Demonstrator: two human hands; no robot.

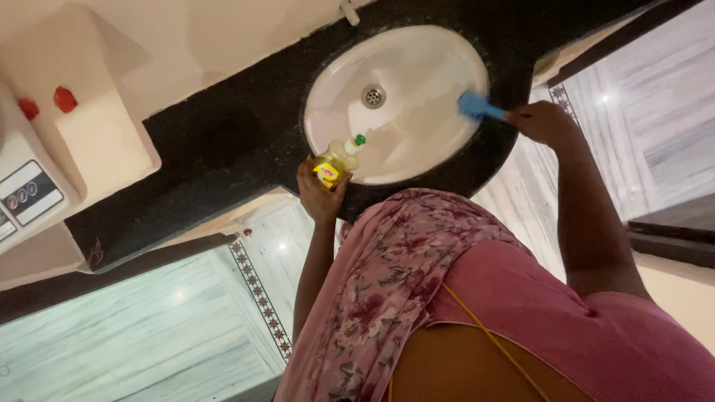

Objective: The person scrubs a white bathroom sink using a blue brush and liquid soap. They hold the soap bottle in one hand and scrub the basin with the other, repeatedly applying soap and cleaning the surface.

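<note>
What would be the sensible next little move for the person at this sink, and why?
Probably squeeze the yellow bottle so liquid lands in the white basin. The left hand holds it tilted at the basin's edge, its green-tipped nozzle pointing over the bowl, while the right hand has the blue brush already resting on the rim. No liquid or foam shows on the basin yet.

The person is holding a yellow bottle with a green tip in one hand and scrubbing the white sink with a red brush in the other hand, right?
Almost. The brush is blue, not red, as the head view shows. The rest holds: the left hand holds the yellow bottle with the green tip, and the right hand holds the brush against the white sink.
</note>
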